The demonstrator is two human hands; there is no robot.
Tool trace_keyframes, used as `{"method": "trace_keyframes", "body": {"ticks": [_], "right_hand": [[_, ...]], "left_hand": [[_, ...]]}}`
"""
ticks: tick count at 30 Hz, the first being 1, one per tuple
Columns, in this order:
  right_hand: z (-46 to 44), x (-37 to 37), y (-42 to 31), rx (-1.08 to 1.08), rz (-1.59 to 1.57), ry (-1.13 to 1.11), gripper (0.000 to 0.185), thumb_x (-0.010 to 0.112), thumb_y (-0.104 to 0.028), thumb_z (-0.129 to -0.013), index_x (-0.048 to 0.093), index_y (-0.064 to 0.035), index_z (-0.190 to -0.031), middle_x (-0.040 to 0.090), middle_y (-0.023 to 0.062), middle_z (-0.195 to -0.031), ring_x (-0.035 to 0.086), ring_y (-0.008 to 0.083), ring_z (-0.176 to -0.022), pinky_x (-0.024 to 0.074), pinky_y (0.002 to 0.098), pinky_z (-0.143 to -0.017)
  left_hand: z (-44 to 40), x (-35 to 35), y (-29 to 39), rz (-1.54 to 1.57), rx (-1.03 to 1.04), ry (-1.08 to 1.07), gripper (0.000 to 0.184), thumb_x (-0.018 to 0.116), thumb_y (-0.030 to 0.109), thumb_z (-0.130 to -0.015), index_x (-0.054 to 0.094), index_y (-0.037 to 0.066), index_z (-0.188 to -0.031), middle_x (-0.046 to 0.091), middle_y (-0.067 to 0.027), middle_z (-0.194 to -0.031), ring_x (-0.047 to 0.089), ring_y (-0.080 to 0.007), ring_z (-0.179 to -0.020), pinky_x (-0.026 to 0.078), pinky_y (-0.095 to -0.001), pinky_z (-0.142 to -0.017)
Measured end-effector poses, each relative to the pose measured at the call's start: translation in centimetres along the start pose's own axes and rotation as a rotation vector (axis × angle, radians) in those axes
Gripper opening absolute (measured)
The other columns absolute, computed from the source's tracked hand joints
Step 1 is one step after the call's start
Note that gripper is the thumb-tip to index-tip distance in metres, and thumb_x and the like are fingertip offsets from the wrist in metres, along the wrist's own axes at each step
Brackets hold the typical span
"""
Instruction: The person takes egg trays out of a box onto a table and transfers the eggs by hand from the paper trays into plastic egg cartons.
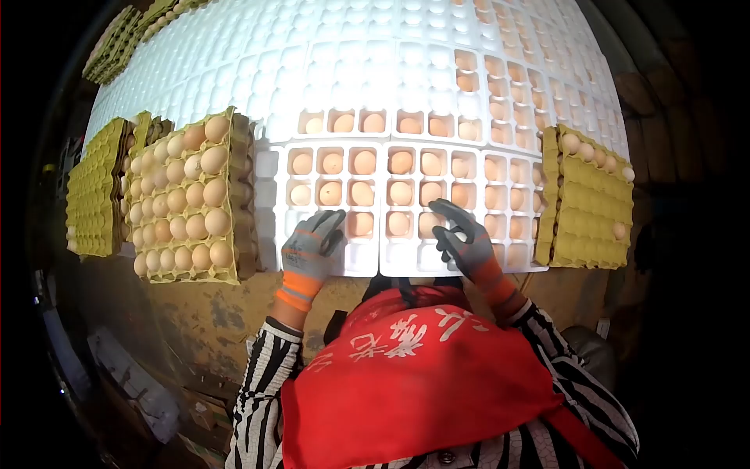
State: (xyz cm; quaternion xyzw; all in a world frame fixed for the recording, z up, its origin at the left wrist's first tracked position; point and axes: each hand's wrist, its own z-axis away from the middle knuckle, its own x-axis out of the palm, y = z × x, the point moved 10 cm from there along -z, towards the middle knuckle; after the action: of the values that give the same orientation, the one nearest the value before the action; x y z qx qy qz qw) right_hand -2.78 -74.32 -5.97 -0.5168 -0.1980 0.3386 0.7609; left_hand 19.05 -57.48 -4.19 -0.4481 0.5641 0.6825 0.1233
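My left hand (315, 241), in a grey glove with an orange cuff, is over the near left part of a white foam egg tray (362, 258). Its fingers point forward and look apart, with no egg visible in them; an egg (360, 224) sits in the cell just right of them. My right hand (466, 242), gloved alike, hovers over a second white foam tray (398, 263) with fingers bent and spread. Beside its fingertips an egg (429, 225) rests in a cell. Brown eggs fill most cells of both trays; some near cells show bare foam.
At left stands a stack of yellow pulp trays bearing eggs (178, 205), with more pulp trays (95, 191) beyond it. A yellow pulp tray (594, 211) with several eggs lies at right. White foam trays (328, 70) cover the table behind. A red apron (422, 383) is below.
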Motion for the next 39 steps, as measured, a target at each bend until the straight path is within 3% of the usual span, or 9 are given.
{"method": "trace_keyframes", "body": {"ticks": [5,7,12,19,26,29,34,37,39], "right_hand": [[0.8,-1.1,-3.5,-0.697,0.697,0.221,0.041,0.065,-0.005,-0.091,0.063,-0.0058,-0.132,0.064,0.0133,-0.131,0.061,0.0251,-0.109,0.0512,0.0357,-0.092],[1.0,-0.6,-3.6,-0.779,1.122,0.231,0.041,0.065,-0.009,-0.091,0.064,-0.009,-0.132,0.062,0.0126,-0.135,0.057,0.0343,-0.125,0.0468,0.0425,-0.106],[4.3,-6.7,-6.4,-0.589,0.723,0.218,0.042,0.07,-0.01,-0.089,0.066,-0.01,-0.131,0.062,0.0132,-0.136,0.058,0.0325,-0.124,0.0474,0.0424,-0.105],[9.2,-38.8,-13.1,-0.453,0.735,0.777,0.047,0.061,0.0,-0.091,0.062,-0.0102,-0.137,0.061,0.0143,-0.136,0.059,0.0307,-0.124,0.0496,0.0388,-0.102],[0.3,-49.0,-7.5,-0.393,1.511,0.448,0.064,0.074,-0.009,-0.08,0.059,-0.0241,-0.14,0.054,0.0042,-0.146,0.054,0.0329,-0.126,0.0456,0.0417,-0.107],[0.0,-51.4,-7.4,-0.411,1.139,0.389,0.064,0.075,-0.01,-0.08,0.059,-0.0254,-0.14,0.056,0.006,-0.141,0.054,0.032,-0.126,0.0492,0.0404,-0.104],[1.7,-53.3,-4.8,-0.422,-0.849,0.217,0.041,0.076,-0.007,-0.086,0.064,-0.001,-0.125,0.061,0.0113,-0.126,0.063,0.023,-0.11,0.0558,0.0349,-0.092],[-1.0,-49.9,-4.2,-0.06,-0.182,0.22,0.043,0.075,-0.014,-0.087,0.064,-0.0062,-0.127,0.062,0.0119,-0.129,0.063,0.0265,-0.113,0.0534,0.0382,-0.097],[-0.5,-44.1,-11.2,-0.582,0.688,0.238,0.048,0.074,-0.019,-0.085,0.062,-0.0169,-0.131,0.061,0.0075,-0.134,0.063,0.0285,-0.114,0.0551,0.0382,-0.091]], "left_hand": [[0.5,-2.6,-4.6,0.428,-0.081,0.438,0.041,0.062,-0.001,-0.09,0.064,0.004,-0.131,0.063,-0.0144,-0.127,0.06,-0.0301,-0.12,0.05,-0.0381,-0.1],[0.2,-2.2,-5.3,-0.089,0.049,0.415,0.035,0.061,0.002,-0.092,0.067,0.003,-0.127,0.064,-0.0171,-0.128,0.058,-0.0345,-0.124,0.046,-0.0429,-0.105],[-1.1,-1.4,-5.0,-0.131,-0.019,0.429,0.032,0.054,0.001,-0.097,0.067,0.0,-0.126,0.063,-0.0187,-0.132,0.056,-0.0361,-0.127,0.044,-0.0442,-0.108],[-13.2,5.6,22.3,0.177,0.401,0.253,0.037,0.065,0.002,-0.094,0.064,0.002,-0.131,0.063,-0.0135,-0.135,0.057,-0.0306,-0.128,0.044,-0.0402,-0.109],[-23.1,23.6,38.5,-0.407,0.629,-0.118,0.055,0.078,0.017,-0.073,0.063,0.013,-0.126,0.064,-0.0097,-0.125,0.061,-0.0327,-0.109,0.051,-0.0428,-0.093],[-24.3,23.0,38.2,-0.308,0.508,-0.196,0.046,0.076,0.013,-0.076,0.067,0.012,-0.12,0.067,-0.0087,-0.115,0.063,-0.0309,-0.104,0.052,-0.041,-0.092],[-25.1,18.4,32.0,0.643,0.158,0.036,0.028,0.072,0.006,-0.088,0.065,-0.002,-0.113,0.066,-0.0058,-0.107,0.065,-0.0178,-0.095,0.058,-0.0328,-0.085],[-24.8,19.9,34.2,0.736,0.109,-0.076,0.026,0.068,0.012,-0.09,0.064,0.002,-0.114,0.064,-0.0074,-0.114,0.064,-0.0214,-0.1,0.057,-0.035,-0.082],[-23.1,20.8,42.2,0.072,0.532,0.001,0.028,0.067,0.018,-0.09,0.066,0.01,-0.117,0.064,-0.0084,-0.113,0.065,-0.0268,-0.1,0.055,-0.0372,-0.082]]}}
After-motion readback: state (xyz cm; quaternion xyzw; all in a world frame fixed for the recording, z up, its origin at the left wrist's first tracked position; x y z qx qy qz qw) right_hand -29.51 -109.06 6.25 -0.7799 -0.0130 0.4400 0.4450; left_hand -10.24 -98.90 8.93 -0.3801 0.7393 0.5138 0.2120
